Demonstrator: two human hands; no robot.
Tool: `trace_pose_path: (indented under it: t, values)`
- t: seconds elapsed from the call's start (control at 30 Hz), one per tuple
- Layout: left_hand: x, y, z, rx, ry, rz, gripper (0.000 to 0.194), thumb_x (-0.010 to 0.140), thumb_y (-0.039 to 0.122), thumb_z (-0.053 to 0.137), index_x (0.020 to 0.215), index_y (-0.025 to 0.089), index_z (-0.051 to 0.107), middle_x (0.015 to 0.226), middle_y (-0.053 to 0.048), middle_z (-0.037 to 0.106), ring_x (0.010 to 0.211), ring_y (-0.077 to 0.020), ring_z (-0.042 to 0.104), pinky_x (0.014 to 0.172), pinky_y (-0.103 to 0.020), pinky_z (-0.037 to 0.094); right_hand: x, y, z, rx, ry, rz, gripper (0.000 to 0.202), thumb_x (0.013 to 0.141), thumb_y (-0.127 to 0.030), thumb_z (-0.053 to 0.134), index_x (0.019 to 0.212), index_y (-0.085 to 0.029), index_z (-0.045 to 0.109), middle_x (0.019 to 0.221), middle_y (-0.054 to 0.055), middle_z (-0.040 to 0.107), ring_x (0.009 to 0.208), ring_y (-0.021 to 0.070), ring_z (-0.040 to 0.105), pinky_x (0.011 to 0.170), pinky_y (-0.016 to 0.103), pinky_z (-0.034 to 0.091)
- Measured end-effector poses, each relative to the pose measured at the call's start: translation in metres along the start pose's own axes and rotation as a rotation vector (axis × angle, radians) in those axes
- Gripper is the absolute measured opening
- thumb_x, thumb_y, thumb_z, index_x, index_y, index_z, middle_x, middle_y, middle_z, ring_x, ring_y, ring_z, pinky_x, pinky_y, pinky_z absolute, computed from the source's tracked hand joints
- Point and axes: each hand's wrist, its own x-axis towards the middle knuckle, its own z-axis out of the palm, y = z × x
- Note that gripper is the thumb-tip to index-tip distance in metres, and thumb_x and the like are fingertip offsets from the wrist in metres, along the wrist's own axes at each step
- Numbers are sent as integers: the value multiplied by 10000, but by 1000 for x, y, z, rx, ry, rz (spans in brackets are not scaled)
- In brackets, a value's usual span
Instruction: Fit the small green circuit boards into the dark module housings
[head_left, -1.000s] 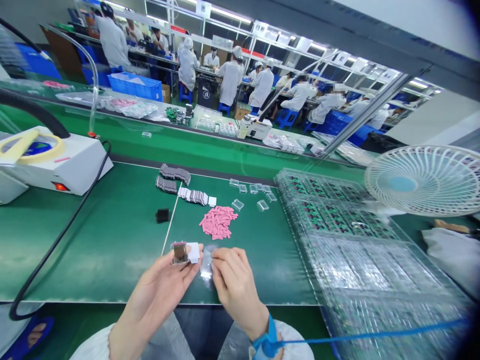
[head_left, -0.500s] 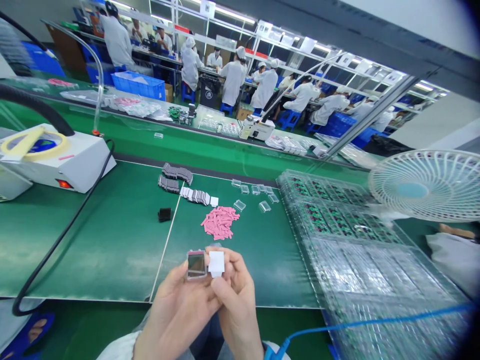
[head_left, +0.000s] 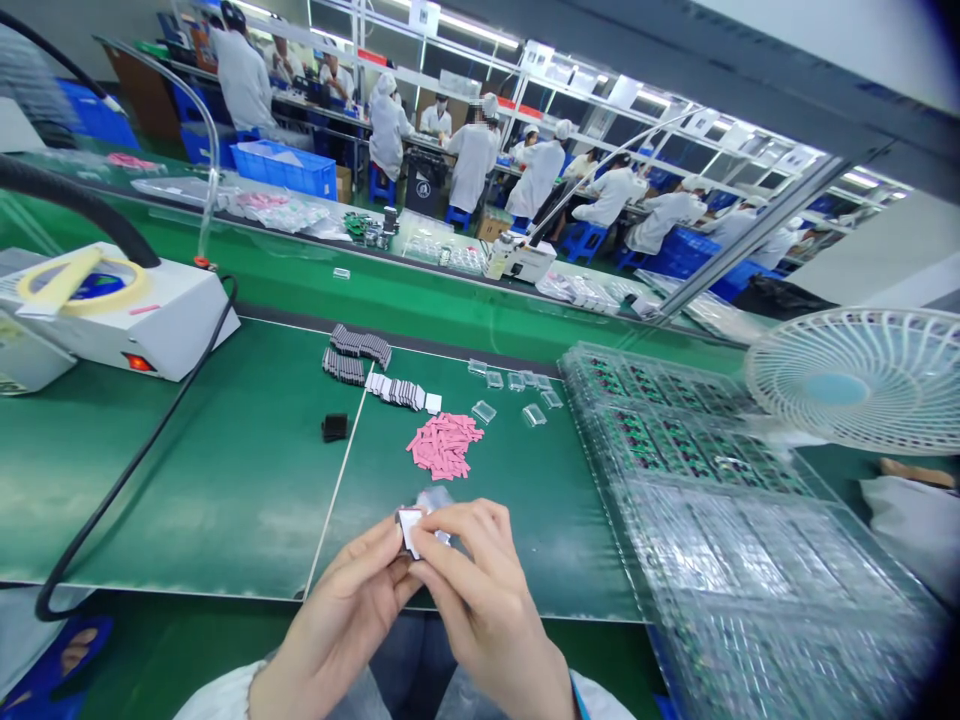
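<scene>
In front of my body, both hands meet over one small part. My left hand (head_left: 349,590) is closed, pinching a small clear plastic frame with a dark panel, now mostly hidden by fingers. A white square piece (head_left: 410,530) lies against it, and the fingertips of my right hand (head_left: 484,575) grip its right side. Just behind my fingers, a clear plastic piece (head_left: 435,497) shows in part. Beyond that is a pile of pink strips (head_left: 444,446), with a row of white squares (head_left: 396,391) behind it.
Stacked dark pieces (head_left: 358,345) and a black square block (head_left: 334,427) lie left of the pile. Clear frames (head_left: 484,411) are scattered to the right. Transparent trays of circuit boards (head_left: 637,440), a white fan (head_left: 847,385) and a white machine (head_left: 142,310) flank the green bench.
The white square has moved left from beside the clear frame onto it, turning as it went. My right hand has rolled over, its back now facing up. The view has shifted slightly.
</scene>
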Motion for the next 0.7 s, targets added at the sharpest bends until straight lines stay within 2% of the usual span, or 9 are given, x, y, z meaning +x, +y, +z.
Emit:
trace_pose_path:
  t: [0.13,0.23,0.37,0.57,0.63,0.7]
  values:
    - [-2,3,-1,39,74,17,273,873,189,701,1144,183,723,1058,-81,757,942,-160,694,877,-265,546,-1,-1,7,-79,56,-68,338,880,-7,531,1113,-241,600,964,73,707,863,249,634,765,446,415]
    - [-3,4,-2,58,98,33,298,832,189,746,1129,189,723,1017,-85,758,915,-173,698,824,-270,557,-1,-2,9,-72,71,-81,333,873,-3,538,1102,-237,599,976,64,730,873,246,647,777,445,414]
    - [-2,5,1,66,83,45,280,824,208,759,1101,177,729,1003,-86,755,845,-150,691,764,-242,556,-1,-4,12,-37,123,-57,305,893,-13,563,1106,-225,616,1085,58,736,985,238,643,813,427,429]
    - [4,7,-2,99,107,61,245,784,181,792,1024,163,748,936,-69,750,812,-145,684,746,-238,560,-8,-1,29,-68,201,-65,238,893,14,561,1024,-165,645,1043,71,737,967,224,624,824,408,429]
    - [8,10,-4,118,113,65,223,800,167,773,1021,161,746,930,-70,751,812,-142,683,752,-239,562,-5,2,29,-63,197,-65,229,896,6,559,1020,-165,649,1042,77,730,983,228,619,829,407,432]
    - [13,16,-4,136,97,60,197,828,161,740,1025,158,743,928,-77,752,812,-143,685,750,-241,566,5,6,23,-42,133,-57,212,908,-28,567,1042,-168,655,1052,79,720,995,228,614,838,404,440]
